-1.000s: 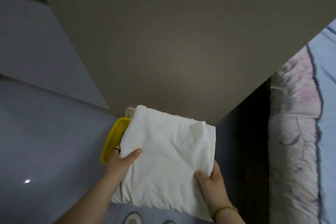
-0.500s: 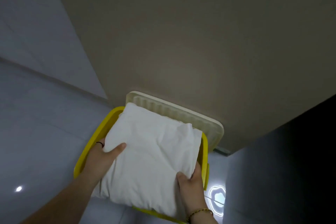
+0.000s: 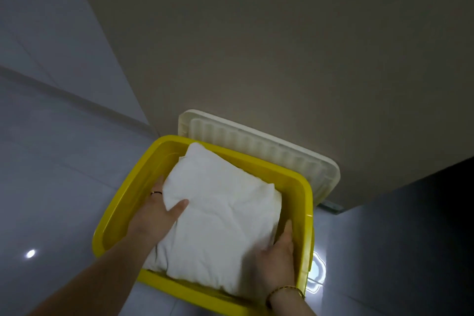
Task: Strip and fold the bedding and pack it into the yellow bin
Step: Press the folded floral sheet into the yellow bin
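Right grip (image 3: 278, 261): clasps bedding's (image 3: 218, 218) right edge. Left grip (image 3: 159, 215): thumb on top, clasps left edge. Bedding: white, folded to plump rumpled square, sits in yellow bin (image 3: 120, 202) on floor (image 3: 51, 161). Cream lid (image 3: 256, 143): upright behind bin, agst wall (image 3: 256, 46).

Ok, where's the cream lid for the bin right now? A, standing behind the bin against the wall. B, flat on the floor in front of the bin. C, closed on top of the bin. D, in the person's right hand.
A: the cream ribbed lid stands on edge behind the yellow bin, against the beige wall; the left hand and right hand are both on the folded white bedding.
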Demonstrator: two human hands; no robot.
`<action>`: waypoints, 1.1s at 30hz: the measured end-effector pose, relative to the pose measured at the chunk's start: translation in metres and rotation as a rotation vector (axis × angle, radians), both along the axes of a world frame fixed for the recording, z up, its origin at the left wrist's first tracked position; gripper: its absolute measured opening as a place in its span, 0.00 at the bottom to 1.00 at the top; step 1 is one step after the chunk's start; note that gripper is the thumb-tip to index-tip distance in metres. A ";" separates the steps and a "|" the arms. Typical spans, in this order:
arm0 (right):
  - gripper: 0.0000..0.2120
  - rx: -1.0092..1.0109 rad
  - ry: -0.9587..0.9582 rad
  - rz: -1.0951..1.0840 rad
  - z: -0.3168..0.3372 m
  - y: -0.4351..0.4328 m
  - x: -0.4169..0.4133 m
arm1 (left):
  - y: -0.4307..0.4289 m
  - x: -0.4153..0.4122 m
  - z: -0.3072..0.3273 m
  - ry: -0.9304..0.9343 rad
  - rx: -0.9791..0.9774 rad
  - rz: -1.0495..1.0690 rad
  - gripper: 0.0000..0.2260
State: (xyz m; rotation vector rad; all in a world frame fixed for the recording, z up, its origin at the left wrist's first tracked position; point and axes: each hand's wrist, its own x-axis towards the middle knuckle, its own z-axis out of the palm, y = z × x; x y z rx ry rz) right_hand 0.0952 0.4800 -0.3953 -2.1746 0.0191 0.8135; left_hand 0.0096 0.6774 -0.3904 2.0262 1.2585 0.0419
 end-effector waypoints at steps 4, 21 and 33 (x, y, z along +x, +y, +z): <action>0.45 -0.348 -0.504 0.474 -0.001 0.011 -0.010 | 0.004 0.002 -0.008 0.063 0.595 -0.522 0.35; 0.49 -0.524 -0.206 1.082 -0.063 0.043 0.021 | 0.035 0.008 -0.080 0.517 0.380 -0.908 0.51; 0.47 -0.539 -0.151 1.091 -0.071 0.049 0.026 | 0.025 0.011 -0.088 0.599 0.434 -0.870 0.52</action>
